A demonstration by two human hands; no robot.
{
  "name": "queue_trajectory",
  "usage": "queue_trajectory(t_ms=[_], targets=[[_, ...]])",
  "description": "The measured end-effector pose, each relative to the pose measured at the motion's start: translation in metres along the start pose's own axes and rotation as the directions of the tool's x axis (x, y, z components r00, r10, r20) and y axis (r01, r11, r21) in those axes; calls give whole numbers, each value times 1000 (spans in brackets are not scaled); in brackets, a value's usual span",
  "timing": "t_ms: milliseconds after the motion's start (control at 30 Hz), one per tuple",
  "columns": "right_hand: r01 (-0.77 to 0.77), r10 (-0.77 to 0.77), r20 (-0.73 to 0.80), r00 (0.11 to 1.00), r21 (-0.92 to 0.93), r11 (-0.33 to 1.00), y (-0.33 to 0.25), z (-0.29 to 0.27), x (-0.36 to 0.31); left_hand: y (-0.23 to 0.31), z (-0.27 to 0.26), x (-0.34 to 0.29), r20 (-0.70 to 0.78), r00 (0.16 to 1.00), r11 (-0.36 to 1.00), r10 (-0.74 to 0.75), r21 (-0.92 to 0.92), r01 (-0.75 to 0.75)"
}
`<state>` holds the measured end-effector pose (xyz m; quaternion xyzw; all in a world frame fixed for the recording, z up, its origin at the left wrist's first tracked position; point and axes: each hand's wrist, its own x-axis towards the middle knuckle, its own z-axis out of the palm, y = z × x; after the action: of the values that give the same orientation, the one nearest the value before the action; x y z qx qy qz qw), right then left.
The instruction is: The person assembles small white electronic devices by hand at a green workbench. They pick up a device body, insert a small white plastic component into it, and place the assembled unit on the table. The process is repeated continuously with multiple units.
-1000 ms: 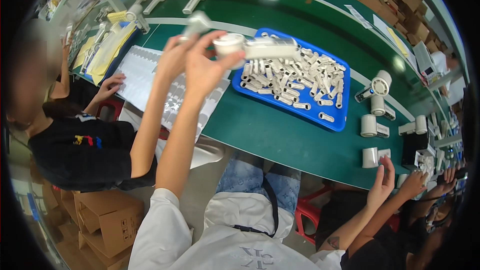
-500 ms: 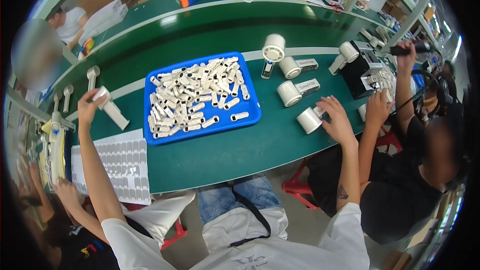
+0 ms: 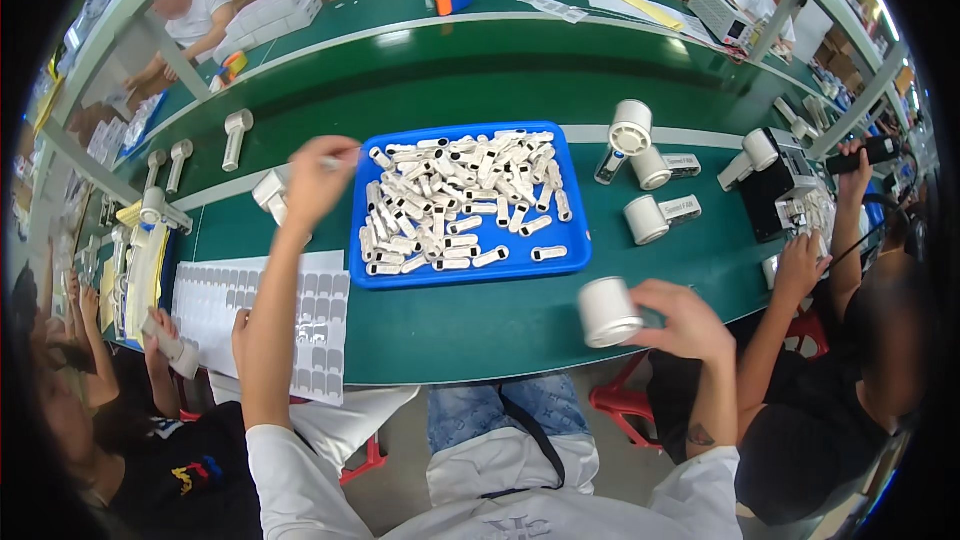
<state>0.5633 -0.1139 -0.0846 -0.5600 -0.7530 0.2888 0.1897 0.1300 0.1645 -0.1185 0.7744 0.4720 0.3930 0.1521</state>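
Observation:
My right hand [image 3: 690,320] grips a white handheld fan by its handle, the round head [image 3: 608,312] pointing left over the near part of the table. The handle is mostly hidden in my fingers. My left hand [image 3: 318,180] is raised beside the upper left edge of a blue tray [image 3: 470,280], thumb and fingers pinched together. Something pale shows at the fingertips, too blurred to name. Small white parts with dark ends [image 3: 450,190] fill much of the tray. Partly behind my left wrist, another white fan [image 3: 270,190] rests on the table.
Several white fans [image 3: 648,220] stand right of the tray, near a black box-shaped device [image 3: 775,190]. A sticker sheet [image 3: 320,330] lies at left. Co-workers sit on both sides: one hand [image 3: 160,335] holds a fan, another [image 3: 800,265] is near the black device. Orange-blue tape [image 3: 453,0] sits farther back.
My left hand has let go of the fan at left and moved right to the tray. My right hand has lifted its fan and drawn it nearer. The whole view has shifted.

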Motion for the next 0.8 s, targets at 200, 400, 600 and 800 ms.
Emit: queue_trajectory(t_ms=[200, 400, 600, 800], targets=[[144, -170, 250, 953, 122, 982, -32, 58, 74, 105, 113, -18, 281, 934, 975, 220, -35, -219], [337, -335, 101, 937, -1, 942, -29, 95, 96, 87, 139, -19, 175, 975, 971, 135, 172, -166], [288, -201, -345, 917, 225, 931, -18, 90, 73, 111, 121, -30, 6, 953, 951, 304, -55, -303], [331, 67, -360, 931, 905, 265, -3, 93, 54, 202, 77, -86, 251, 832, 836, 495, -398, -377]])
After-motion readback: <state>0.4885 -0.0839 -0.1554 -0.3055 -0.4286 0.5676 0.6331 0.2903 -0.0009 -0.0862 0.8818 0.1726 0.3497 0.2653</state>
